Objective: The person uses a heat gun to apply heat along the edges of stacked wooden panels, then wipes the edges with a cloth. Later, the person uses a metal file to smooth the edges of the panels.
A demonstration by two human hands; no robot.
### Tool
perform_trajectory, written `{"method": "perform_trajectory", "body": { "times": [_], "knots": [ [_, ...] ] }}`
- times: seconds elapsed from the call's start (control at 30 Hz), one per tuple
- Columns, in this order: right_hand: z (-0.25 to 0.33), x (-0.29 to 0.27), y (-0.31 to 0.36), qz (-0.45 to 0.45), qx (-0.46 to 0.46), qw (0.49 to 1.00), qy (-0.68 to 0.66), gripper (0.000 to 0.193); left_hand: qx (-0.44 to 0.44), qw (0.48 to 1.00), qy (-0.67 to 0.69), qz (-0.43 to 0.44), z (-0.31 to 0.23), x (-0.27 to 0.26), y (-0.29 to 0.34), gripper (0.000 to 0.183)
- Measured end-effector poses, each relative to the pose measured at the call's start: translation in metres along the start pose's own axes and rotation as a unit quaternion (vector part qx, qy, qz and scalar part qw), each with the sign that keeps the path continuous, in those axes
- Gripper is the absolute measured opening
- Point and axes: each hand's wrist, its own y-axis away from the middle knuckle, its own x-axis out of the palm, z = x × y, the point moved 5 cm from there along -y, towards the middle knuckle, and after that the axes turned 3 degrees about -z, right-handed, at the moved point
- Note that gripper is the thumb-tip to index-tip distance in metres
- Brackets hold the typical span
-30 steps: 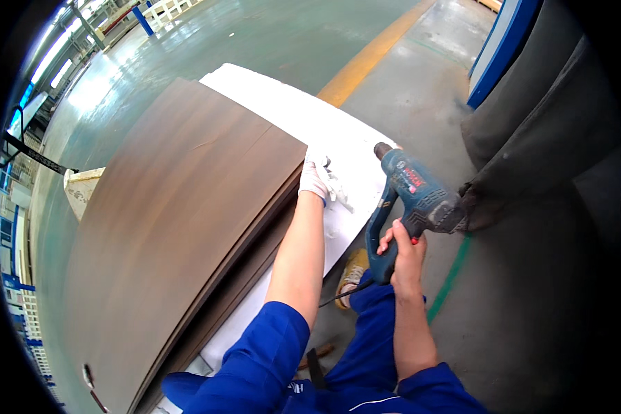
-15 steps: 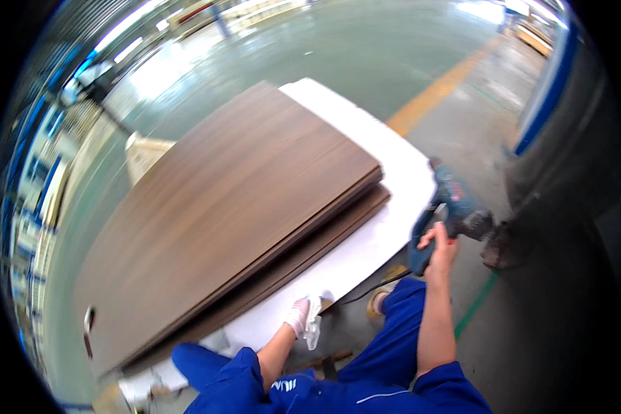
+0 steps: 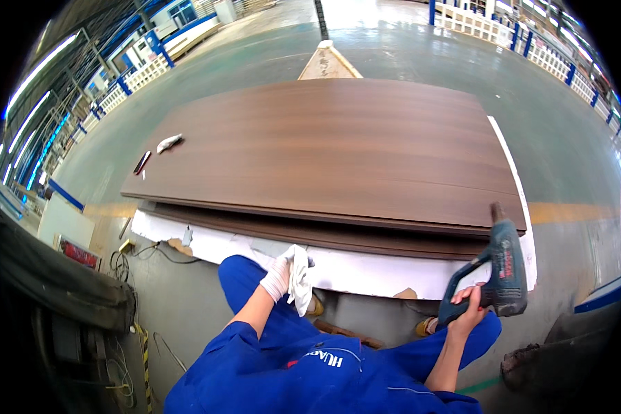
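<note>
My right hand is wrapped round the handle of a dark teal heat gun. Its nozzle points away from me and overlaps the near right corner of a brown wood-grain panel; I cannot tell whether it touches. A white glove covers my left hand, which grips a crumpled white cloth over the near edge of the stack. Below the top panel lies a second brown panel, on a white sheet. At the left end of the top panel are a dark red knife-like tool and a crumpled white item.
Behind the stack stands a pale wooden triangular piece. Black cables and a yellow plug lie on the floor at left. Dark machinery stands at far left, with another dark bulky object at lower right.
My view has turned, so the panels now lie crosswise before me. The heat gun has come from beside the sheet's right end to the near right corner. Both hands keep their hold.
</note>
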Motion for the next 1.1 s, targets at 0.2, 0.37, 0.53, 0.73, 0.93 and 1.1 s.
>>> {"method": "perform_trajectory", "body": {
  "times": [0.2, 0.37, 0.53, 0.73, 0.93, 1.1],
  "knots": [
    [-0.029, 0.1, 0.068, 0.195, 0.113, 0.973, 0.042, 0.017, 0.032, 0.989, 0.089, 0.115, -0.043, 0.035, 0.052, 0.035],
    [-0.075, 0.126, 0.102, 0.272, 0.196, 0.927, 0.167, 0.015, 0.022, 0.994, 0.036, 0.105, -0.057, -0.025, 0.048, 0.034],
    [-0.12, 0.133, 0.113, 0.378, 0.112, 0.849, 0.353, 0.021, 0.145, 0.983, 0.026, 0.113, -0.149, -0.042, 0.068, 0.042],
    [-0.131, 0.206, 0.14, 0.482, -0.164, 0.779, 0.366, 0.04, 0.393, 0.451, -0.736, -0.317, -0.3, -0.096, 0.05, 0.031],
    [-0.163, 0.196, 0.149, 0.48, -0.036, 0.788, 0.384, 0.039, 0.367, 0.196, -0.906, -0.077, -0.281, -0.048, 0.005, 0.032],
    [-0.159, 0.2, 0.147, 0.465, -0.051, 0.78, 0.415, 0.035, 0.394, 0.186, -0.896, -0.091, -0.282, -0.066, -0.015, 0.033]
  ]
}}
